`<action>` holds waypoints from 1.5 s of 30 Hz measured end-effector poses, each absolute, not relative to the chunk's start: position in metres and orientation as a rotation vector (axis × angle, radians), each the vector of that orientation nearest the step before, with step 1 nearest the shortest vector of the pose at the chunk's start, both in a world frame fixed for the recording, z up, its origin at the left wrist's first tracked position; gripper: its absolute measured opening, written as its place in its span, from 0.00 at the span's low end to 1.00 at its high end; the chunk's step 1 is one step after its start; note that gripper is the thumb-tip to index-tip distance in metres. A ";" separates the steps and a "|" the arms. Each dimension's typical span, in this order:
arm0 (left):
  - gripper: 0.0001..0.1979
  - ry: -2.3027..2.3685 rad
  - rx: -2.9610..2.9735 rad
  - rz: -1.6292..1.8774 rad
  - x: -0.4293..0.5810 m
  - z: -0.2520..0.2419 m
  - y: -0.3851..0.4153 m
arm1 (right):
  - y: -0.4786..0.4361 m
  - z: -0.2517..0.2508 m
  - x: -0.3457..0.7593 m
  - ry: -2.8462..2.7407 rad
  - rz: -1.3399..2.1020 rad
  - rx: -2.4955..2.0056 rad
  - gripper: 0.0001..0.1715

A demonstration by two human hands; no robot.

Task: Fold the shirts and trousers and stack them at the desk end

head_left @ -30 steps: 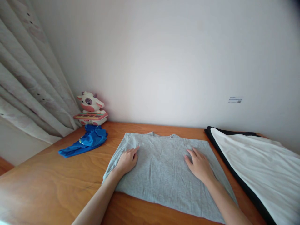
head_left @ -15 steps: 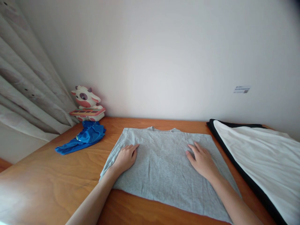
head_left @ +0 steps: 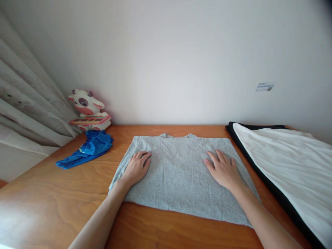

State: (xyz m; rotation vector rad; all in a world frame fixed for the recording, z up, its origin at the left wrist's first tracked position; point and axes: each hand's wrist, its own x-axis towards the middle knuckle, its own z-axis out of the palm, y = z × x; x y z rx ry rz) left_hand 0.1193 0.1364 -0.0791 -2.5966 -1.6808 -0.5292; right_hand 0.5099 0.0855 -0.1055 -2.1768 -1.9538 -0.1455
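A grey T-shirt (head_left: 178, 173) lies spread on the wooden table, its collar toward the wall and its sides folded in to a near-rectangle. My left hand (head_left: 137, 167) rests flat on the shirt's left part, fingers stretched out. On the right part lies my right hand (head_left: 222, 168), palm down with its fingers spread. Neither hand grips the cloth. Light creases run down the fabric between them. The undersides of both palms are hidden.
White and black clothes (head_left: 287, 159) lie stacked to the right. At the left is a crumpled blue garment (head_left: 90, 147), in front of a cow toy with a keyboard (head_left: 88, 110). A curtain (head_left: 28, 93) hangs at the left, and a wall stands behind the wooden table (head_left: 64, 193).
The view has shifted slightly, so the things sit a little higher in the picture. The right hand's fingers are spread wider. Both hands stay on the shirt.
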 end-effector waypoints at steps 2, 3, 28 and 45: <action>0.19 -1.652 -2.620 -0.555 0.114 -0.078 0.139 | 0.088 -0.108 0.519 -1.983 -0.109 -2.124 0.35; 0.19 -1.654 -2.619 -0.563 0.112 -0.077 0.140 | 0.090 -0.108 0.525 -2.002 -0.093 -2.084 0.35; 0.32 -1.700 -2.616 -0.422 0.111 -0.086 0.144 | 0.093 -0.118 0.546 -1.976 -0.041 -1.905 0.29; 0.33 -1.724 -2.690 -0.420 0.111 -0.086 0.142 | 0.093 -0.118 0.547 -1.984 -0.061 -1.880 0.29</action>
